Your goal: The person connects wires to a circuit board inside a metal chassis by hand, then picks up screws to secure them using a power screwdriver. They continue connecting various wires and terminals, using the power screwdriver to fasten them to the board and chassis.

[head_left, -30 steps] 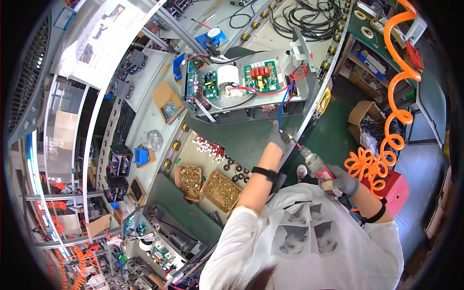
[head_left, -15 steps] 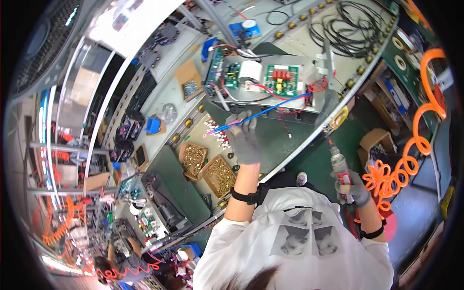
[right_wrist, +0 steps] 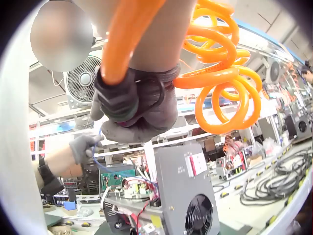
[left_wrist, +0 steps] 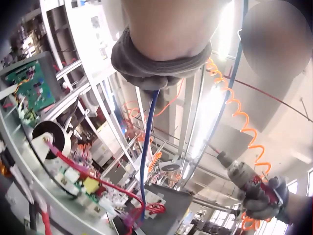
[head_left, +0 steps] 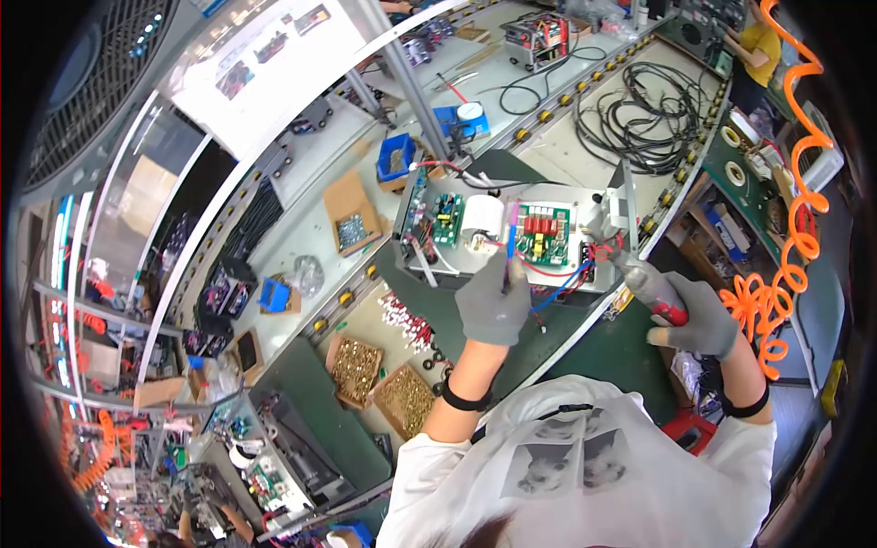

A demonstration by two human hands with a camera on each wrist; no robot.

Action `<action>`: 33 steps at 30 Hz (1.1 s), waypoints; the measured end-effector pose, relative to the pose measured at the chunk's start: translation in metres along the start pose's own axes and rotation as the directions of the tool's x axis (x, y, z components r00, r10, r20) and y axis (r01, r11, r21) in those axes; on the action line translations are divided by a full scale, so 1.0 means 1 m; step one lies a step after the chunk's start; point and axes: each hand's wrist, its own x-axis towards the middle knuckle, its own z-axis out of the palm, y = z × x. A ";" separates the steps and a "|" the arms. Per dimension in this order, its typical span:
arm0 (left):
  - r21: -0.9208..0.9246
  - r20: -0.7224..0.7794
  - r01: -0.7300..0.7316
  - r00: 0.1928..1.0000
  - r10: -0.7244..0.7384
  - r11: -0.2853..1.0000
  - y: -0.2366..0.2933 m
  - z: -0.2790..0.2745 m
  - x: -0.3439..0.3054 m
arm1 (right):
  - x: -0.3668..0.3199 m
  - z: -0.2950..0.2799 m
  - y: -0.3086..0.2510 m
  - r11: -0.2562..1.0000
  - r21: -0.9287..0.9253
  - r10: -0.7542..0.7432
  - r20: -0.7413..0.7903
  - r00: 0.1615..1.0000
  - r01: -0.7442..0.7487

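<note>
My gloved left hand [head_left: 494,301] pinches a blue wire [left_wrist: 146,142] in front of an open metal chassis. The wire's pink-tipped end stands up past the fingers, and its other part runs to the chassis's right end, beside coiled red wires [head_left: 603,251]. On the chassis sit a green circuit board [head_left: 555,247] and a white cylinder [head_left: 482,216]. My gloved right hand [head_left: 702,318] grips a power screwdriver [head_left: 656,290], raised near the chassis's right end panel [right_wrist: 181,181]. In the left wrist view the screwdriver's bit points away from that hand, touching nothing.
An orange coiled air hose [head_left: 763,310] hangs at the right. Cartons of brass-coloured parts [head_left: 356,370] lie on the bench at left, with a carton of screws [head_left: 351,228] farther back. Black cable [head_left: 630,119] lies coiled behind the chassis. A second open chassis [head_left: 274,466] stands at lower left.
My left hand has swung left with the blue wire, then up toward the chassis's middle. Lowered and moved right at first, the right hand has since risen with the screwdriver toward the chassis's right end.
</note>
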 end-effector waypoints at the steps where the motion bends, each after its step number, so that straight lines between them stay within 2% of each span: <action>1: -0.048 -0.014 -0.010 1.000 0.010 0.999 -0.002 0.006 0.000 | 0.009 -0.002 -0.006 0.999 -0.029 -0.043 0.016 0.999 0.043; 2: -0.059 -0.007 -0.010 1.000 0.010 0.998 -0.005 0.011 0.002 | 0.017 -0.001 -0.007 0.999 -0.034 -0.032 0.012 0.999 0.032; 4: -0.027 -0.051 -0.115 0.992 0.113 0.993 -0.008 0.020 0.004 | 0.033 0.000 -0.008 0.997 0.024 -0.080 0.031 0.996 0.079; 9: 0.017 -0.086 -0.127 0.988 0.128 0.992 -0.010 0.025 0.008 | 0.063 -0.012 -0.003 0.996 -0.043 -0.068 0.105 0.992 0.072; 11: 0.009 0.040 -0.019 0.999 0.019 1.000 -0.005 0.023 0.007 | 0.073 -0.015 0.006 0.989 -0.013 -0.148 0.091 0.985 0.150; 15: -0.055 -0.015 0.133 0.991 -0.134 0.990 -0.003 0.039 0.015 | 0.092 -0.035 0.013 0.992 -0.014 -0.123 0.194 0.973 0.128; 17: 0.170 -0.272 0.204 0.950 -0.153 0.964 0.005 0.043 0.025 | 0.100 -0.046 0.018 0.991 0.046 -0.132 0.164 0.978 0.126; 18: 0.185 -0.286 0.217 0.945 -0.159 0.959 0.003 0.042 0.033 | 0.105 -0.053 0.021 0.989 0.052 -0.149 0.181 0.972 0.142; 19: 0.315 -0.387 0.100 0.922 0.032 0.944 -0.004 0.037 0.044 | 0.110 -0.060 0.026 0.980 0.056 -0.199 0.176 0.964 0.192; 20: 0.453 -0.448 -0.004 0.864 0.231 0.891 -0.006 0.036 0.053 | 0.115 -0.066 0.031 0.969 0.061 -0.247 0.169 0.954 0.240; 21: 0.467 -0.450 0.007 0.863 0.231 0.884 -0.003 0.039 0.060 | 0.120 -0.071 0.037 0.958 0.070 -0.287 0.146 0.947 0.280; 22: -0.135 -0.462 0.088 0.875 -0.141 0.987 0.001 0.041 0.067 | 0.126 -0.077 0.040 0.954 0.080 -0.299 0.157 0.941 0.290; 23: -0.682 -0.262 0.166 0.854 -0.449 0.713 0.006 0.042 0.071 | 0.132 -0.084 0.041 0.952 0.071 -0.305 0.189 0.933 0.297; 24: -0.671 -0.278 0.167 0.847 -0.453 0.723 0.011 0.042 0.072 | 0.138 -0.092 0.040 0.950 0.061 -0.313 0.222 0.924 0.307; 25: -0.961 0.139 0.233 0.870 -0.472 0.147 0.016 0.041 0.074 | 0.144 -0.100 0.038 0.949 0.031 -0.311 0.260 0.914 0.314; 26: -0.819 0.466 0.323 0.857 -0.220 -0.475 0.019 0.041 0.075 | 0.152 -0.104 0.039 0.943 0.041 -0.329 0.273 0.904 0.331; 27: -0.708 0.523 0.424 0.852 -0.016 -0.565 0.018 0.048 0.075 | 0.159 -0.107 0.041 0.923 0.043 -0.378 0.285 0.881 0.382; 28: -0.722 0.514 0.414 0.857 -0.029 -0.554 0.021 0.054 0.076 | 0.165 -0.111 0.041 0.901 0.045 -0.424 0.294 0.857 0.431; 29: -0.677 0.571 0.500 0.820 0.044 -0.540 0.024 0.061 0.075 | 0.171 -0.115 0.037 0.895 0.054 -0.438 0.298 0.848 0.443; 30: -0.623 0.624 0.583 0.772 0.117 -0.521 0.026 0.068 0.075 | 0.174 -0.120 0.029 0.915 0.075 -0.397 0.347 0.850 0.396; 31: -0.597 0.592 0.592 0.781 0.200 -0.542 0.026 0.075 0.074 | 0.179 -0.124 0.026 0.934 0.090 -0.352 0.397 0.847 0.346; 32: -0.604 0.589 0.587 0.784 0.194 -0.538 0.029 0.077 0.073 | 0.185 -0.126 0.028 0.931 0.093 -0.360 0.401 0.843 0.353; 33: -0.704 0.614 0.555 0.789 0.014 -0.444 0.034 0.078 0.070 | 0.192 -0.126 0.031 0.927 0.102 -0.369 0.429 0.824 0.362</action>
